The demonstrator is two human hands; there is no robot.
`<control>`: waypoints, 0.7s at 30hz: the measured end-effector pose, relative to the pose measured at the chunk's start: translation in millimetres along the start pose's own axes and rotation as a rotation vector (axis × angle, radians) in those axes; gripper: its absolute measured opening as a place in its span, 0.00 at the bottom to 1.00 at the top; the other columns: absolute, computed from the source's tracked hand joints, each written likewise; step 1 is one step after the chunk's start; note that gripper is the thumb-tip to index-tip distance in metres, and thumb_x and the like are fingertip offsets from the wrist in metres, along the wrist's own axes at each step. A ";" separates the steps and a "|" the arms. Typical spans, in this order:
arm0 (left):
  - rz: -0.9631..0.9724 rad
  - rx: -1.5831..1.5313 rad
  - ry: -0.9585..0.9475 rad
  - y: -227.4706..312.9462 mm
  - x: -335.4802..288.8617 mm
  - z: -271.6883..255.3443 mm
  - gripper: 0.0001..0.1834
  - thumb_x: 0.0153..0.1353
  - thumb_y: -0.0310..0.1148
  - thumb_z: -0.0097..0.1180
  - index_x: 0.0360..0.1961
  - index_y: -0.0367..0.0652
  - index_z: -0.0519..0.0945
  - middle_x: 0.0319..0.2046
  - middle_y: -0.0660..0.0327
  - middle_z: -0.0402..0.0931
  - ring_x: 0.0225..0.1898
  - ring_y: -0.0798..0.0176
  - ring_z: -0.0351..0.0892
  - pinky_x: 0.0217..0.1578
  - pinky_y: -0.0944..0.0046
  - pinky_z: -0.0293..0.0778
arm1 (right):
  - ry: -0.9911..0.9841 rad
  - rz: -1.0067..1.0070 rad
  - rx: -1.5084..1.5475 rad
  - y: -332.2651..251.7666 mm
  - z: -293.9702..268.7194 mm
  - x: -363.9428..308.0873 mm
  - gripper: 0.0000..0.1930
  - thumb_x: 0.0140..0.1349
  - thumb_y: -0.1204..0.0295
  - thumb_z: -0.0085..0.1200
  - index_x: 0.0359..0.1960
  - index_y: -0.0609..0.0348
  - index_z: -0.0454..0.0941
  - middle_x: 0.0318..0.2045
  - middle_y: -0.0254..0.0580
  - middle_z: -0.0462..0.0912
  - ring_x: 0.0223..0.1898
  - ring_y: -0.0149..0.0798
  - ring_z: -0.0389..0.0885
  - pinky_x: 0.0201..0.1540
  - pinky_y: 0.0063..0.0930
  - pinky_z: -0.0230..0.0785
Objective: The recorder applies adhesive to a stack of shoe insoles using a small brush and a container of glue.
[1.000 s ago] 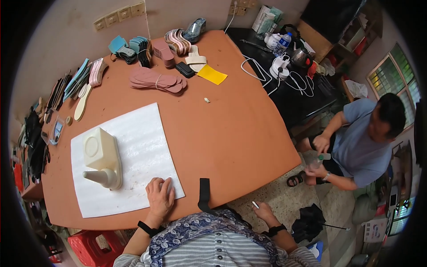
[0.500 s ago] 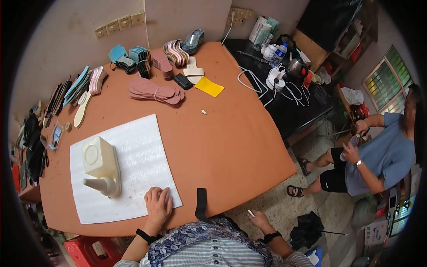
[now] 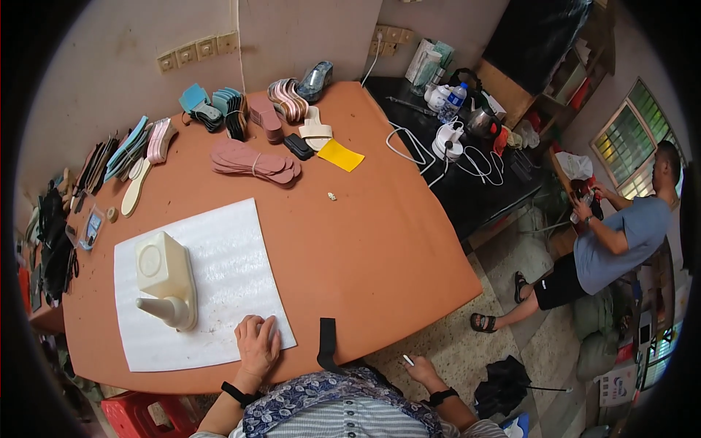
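Note:
My left hand [image 3: 258, 344] rests on the near right part of a white foam sheet [image 3: 228, 237], fingers apart and slightly bent. On that sheet lies a cream plastic container [image 3: 165, 264] with a boxy body and a cone-shaped spout. My right hand [image 3: 423, 373] is off the table's front edge, closed around a slim white pen-like stick [image 3: 408, 360] whose tip sticks out. A black strip [image 3: 327, 342] lies between my hands and hangs over the edge; its lower end is hidden by my clothing.
Along the back of the orange-brown table [image 3: 365, 270] are pink insoles [image 3: 252, 162], bundled sole pieces [image 3: 288, 101], a sandal [image 3: 315, 130] and a yellow sheet [image 3: 340, 155]. A black side table [image 3: 496, 193] holds bottles and cables. A person [image 3: 621, 237] stands right; a red stool [image 3: 135, 416] is lower left.
My view has shifted slightly. My left hand stays on the sheet and my right hand still holds the white stick. The person at the right has turned toward the window side.

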State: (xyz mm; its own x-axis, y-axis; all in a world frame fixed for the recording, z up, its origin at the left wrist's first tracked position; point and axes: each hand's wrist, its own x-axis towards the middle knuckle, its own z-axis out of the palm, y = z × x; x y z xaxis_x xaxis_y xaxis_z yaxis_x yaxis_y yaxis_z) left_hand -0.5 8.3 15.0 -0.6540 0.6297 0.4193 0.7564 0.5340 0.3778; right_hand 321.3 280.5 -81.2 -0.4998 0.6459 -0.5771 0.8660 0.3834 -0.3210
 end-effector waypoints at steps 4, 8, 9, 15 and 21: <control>0.008 0.000 0.000 -0.2 -0.1 -0.8 0.19 0.49 0.31 0.60 0.44 0.43 0.77 0.39 0.55 0.69 0.48 0.51 0.68 0.48 0.51 0.61 | 0.001 -0.007 -0.019 1.3 1.2 4.5 0.18 0.62 0.61 0.51 0.49 0.59 0.77 0.29 0.51 0.82 0.31 0.45 0.82 0.35 0.36 0.73; 0.010 0.003 0.009 -0.2 -0.4 -1.1 0.19 0.49 0.31 0.59 0.45 0.43 0.77 0.39 0.55 0.69 0.48 0.51 0.68 0.48 0.51 0.62 | -0.064 0.046 0.039 2.2 1.1 7.5 0.18 0.63 0.60 0.51 0.47 0.60 0.77 0.27 0.49 0.82 0.27 0.41 0.83 0.33 0.33 0.74; 0.006 0.002 0.014 0.4 0.2 -1.5 0.19 0.49 0.31 0.59 0.45 0.43 0.77 0.39 0.55 0.69 0.48 0.51 0.68 0.48 0.51 0.62 | -0.060 0.046 0.063 3.1 1.4 8.0 0.19 0.63 0.60 0.51 0.47 0.61 0.77 0.26 0.49 0.82 0.25 0.40 0.83 0.32 0.32 0.74; 0.003 -0.012 0.022 0.6 0.3 -4.2 0.18 0.49 0.32 0.59 0.44 0.43 0.78 0.38 0.56 0.69 0.47 0.52 0.69 0.47 0.52 0.62 | -0.047 -0.017 0.026 6.1 1.8 10.3 0.21 0.64 0.59 0.50 0.51 0.63 0.75 0.24 0.51 0.81 0.22 0.40 0.82 0.30 0.33 0.74; 0.011 -0.009 0.011 -1.4 -0.7 -3.6 0.18 0.49 0.32 0.59 0.44 0.43 0.78 0.38 0.56 0.69 0.47 0.52 0.69 0.47 0.52 0.62 | -0.058 -0.004 -0.028 -4.9 -3.9 5.2 0.21 0.64 0.59 0.50 0.51 0.63 0.75 0.23 0.49 0.81 0.22 0.40 0.82 0.29 0.32 0.74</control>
State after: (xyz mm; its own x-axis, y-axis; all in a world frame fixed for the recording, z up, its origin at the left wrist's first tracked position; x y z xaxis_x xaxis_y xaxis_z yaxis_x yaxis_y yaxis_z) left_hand -1.1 5.1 17.2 -0.6457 0.6290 0.4329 0.7635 0.5218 0.3805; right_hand 314.4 284.5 -79.8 -0.5007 0.6055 -0.6186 0.8630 0.4047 -0.3025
